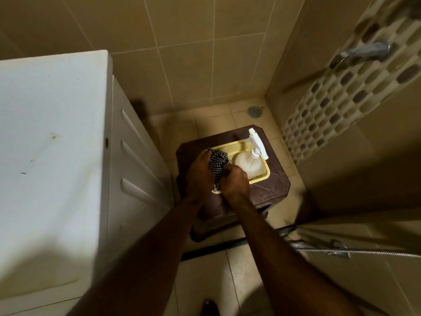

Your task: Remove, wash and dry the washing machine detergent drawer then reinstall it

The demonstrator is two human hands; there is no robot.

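Observation:
Both my hands meet over a yellow plastic basket (262, 176) that stands on a dark brown stool (276, 185). My left hand (198, 174) and my right hand (235, 182) both grip a black-and-white checked cloth (217, 164) bunched between them. A small white edge shows under the cloth; whether it is the detergent drawer I cannot tell. A white spray bottle (249, 164) lies in the basket to the right of my hands. The white washing machine (52, 144) fills the left side.
A floor drain (255, 111) sits in the far corner of the tiled floor. A metal tap (369, 51) juts from the mosaic wall on the right. A shower hose (355, 250) runs across at lower right. A dark threshold strip crosses the floor before the stool.

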